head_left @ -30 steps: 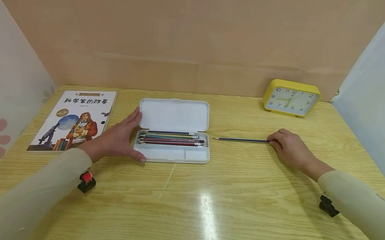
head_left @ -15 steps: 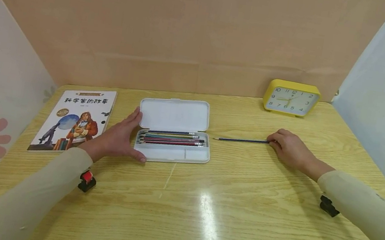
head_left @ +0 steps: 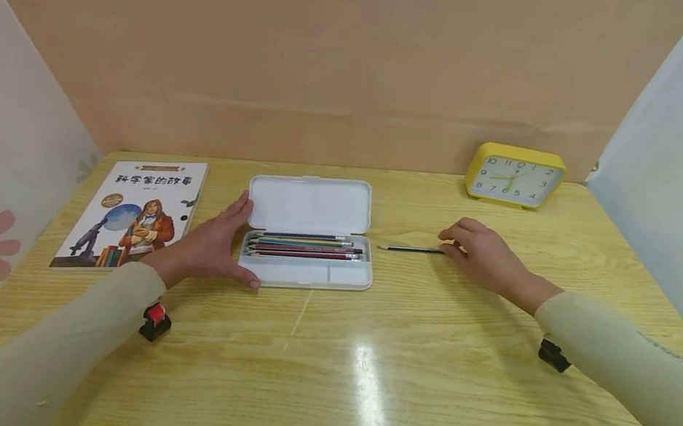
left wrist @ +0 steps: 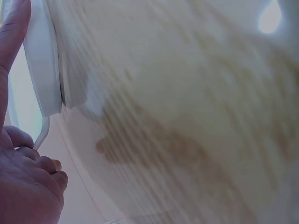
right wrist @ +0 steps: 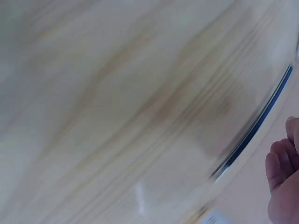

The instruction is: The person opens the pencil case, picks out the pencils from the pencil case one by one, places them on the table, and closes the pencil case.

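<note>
An open white pencil case [head_left: 348,276] lies on the table with several pencils [head_left: 303,248] in its long compartment. My left hand [head_left: 213,242] rests against the case's left side, thumb at the front corner and fingers beside the lid [head_left: 309,204]. In the left wrist view the thumb [left wrist: 14,37] stretches along the white case wall. A dark blue pencil [head_left: 409,249] lies on the table right of the case, its tip toward it. Over its eraser half hovers my right hand [head_left: 484,256], thumb and forefinger apart. In the right wrist view the pencil [right wrist: 261,119] lies clear of the visible fingers.
A picture book [head_left: 129,218] lies on the left, partly behind my left wrist. At the back right stands a yellow clock [head_left: 515,176]. A brown-covered wall [head_left: 338,58] closes off the back of the wooden table [head_left: 315,386].
My right hand has let go of the pencil's eraser end and moved left along it. The pencil has stayed in place, as have my left hand and the case.
</note>
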Tool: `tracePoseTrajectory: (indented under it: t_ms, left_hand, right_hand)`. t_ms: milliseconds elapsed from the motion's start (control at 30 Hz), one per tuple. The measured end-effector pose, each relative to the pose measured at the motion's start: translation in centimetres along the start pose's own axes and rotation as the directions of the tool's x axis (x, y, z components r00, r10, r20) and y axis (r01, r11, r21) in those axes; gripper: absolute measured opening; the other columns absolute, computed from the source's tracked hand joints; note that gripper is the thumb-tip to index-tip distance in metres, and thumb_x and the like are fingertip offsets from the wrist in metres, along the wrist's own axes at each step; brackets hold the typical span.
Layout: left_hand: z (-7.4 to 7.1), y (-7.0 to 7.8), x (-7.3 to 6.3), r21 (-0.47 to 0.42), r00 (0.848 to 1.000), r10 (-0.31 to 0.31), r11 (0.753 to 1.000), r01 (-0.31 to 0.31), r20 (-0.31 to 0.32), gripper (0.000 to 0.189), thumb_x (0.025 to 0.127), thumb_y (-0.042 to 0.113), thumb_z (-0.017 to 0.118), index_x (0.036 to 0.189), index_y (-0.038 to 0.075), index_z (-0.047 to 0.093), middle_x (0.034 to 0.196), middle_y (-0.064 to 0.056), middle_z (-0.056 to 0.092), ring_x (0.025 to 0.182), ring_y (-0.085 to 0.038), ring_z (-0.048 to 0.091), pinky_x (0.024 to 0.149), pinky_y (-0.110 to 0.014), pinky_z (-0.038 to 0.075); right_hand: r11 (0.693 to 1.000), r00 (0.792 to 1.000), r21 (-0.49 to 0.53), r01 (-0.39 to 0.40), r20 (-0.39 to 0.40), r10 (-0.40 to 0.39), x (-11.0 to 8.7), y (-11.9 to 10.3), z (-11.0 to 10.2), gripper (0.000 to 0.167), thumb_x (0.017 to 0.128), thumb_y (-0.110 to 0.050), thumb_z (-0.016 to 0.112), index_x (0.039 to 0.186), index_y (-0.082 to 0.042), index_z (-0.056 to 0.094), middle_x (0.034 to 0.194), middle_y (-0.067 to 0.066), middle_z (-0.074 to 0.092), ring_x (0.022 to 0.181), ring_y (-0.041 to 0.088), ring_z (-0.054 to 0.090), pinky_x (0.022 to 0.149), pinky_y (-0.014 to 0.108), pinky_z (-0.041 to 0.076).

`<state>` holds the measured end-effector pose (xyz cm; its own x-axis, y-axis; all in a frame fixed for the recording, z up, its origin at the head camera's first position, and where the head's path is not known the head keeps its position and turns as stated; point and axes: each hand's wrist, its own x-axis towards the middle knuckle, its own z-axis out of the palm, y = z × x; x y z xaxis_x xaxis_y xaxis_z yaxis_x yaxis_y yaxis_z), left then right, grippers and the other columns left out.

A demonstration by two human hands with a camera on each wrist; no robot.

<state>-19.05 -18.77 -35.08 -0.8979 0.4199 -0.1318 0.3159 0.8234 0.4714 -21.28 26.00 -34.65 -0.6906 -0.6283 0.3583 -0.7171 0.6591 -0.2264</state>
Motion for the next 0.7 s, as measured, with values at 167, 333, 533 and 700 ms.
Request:
tracePoseTrajectory:
  t_ms: [167,333,533,700]
  left_hand:
    - [0.0,0.0,0.0,0.002,1.0,-0.007,1.0,0.007,0.002,0.141,0.054,0.065,0.081,0.151,0.004,-0.001,0.156,-0.008,-0.013,0.141,-0.036,0.001,0.108,-0.053,0.017]
    - [0.0,0.0,0.0,0.004,1.0,-0.009,1.0,0.009,0.002,0.139,0.055,0.064,0.081,0.151,0.005,-0.001,0.156,-0.007,-0.013,0.141,-0.036,0.001,0.109,-0.053,0.017]
    - [0.0,-0.1,-0.1,-0.002,1.0,0.005,1.0,-0.005,-0.004,0.139,0.055,0.063,0.082,0.151,0.003,0.0,0.156,-0.009,-0.011,0.14,-0.037,0.002,0.108,-0.054,0.017]
    - [0.1,-0.1,-0.1,0.003,1.0,0.003,1.0,-0.003,-0.006,0.14,0.054,0.063,0.082,0.151,0.003,0.001,0.156,-0.009,-0.01,0.14,-0.038,0.003,0.108,-0.054,0.017]
  right_hand:
    - [0.998,0.998,0.05,0.05,0.03,-0.051,2.1,-2.9,1.7,0.012,0.084,0.001,0.069,0.096,0.001,0.068,0.089,0.005,0.059,0.074,0.016,0.057,0.064,0.032,0.05]
    - [0.99,0.991,0.078,0.114,0.062,-0.119,3.9,-5.2,2.8,0.01,0.086,-0.001,0.068,0.097,-0.001,0.068,0.09,0.004,0.06,0.079,0.016,0.058,0.069,0.032,0.05]
    - [0.984,0.986,0.109,0.144,0.063,-0.152,5.5,-7.0,3.7,0.011,0.085,0.002,0.068,0.095,-0.002,0.069,0.092,0.004,0.061,0.085,0.017,0.059,0.075,0.032,0.051]
    - [0.977,0.982,0.114,0.178,0.042,-0.184,6.0,-7.6,4.6,0.011,0.083,0.002,0.071,0.093,-0.003,0.07,0.091,0.003,0.063,0.086,0.017,0.058,0.075,0.03,0.051]
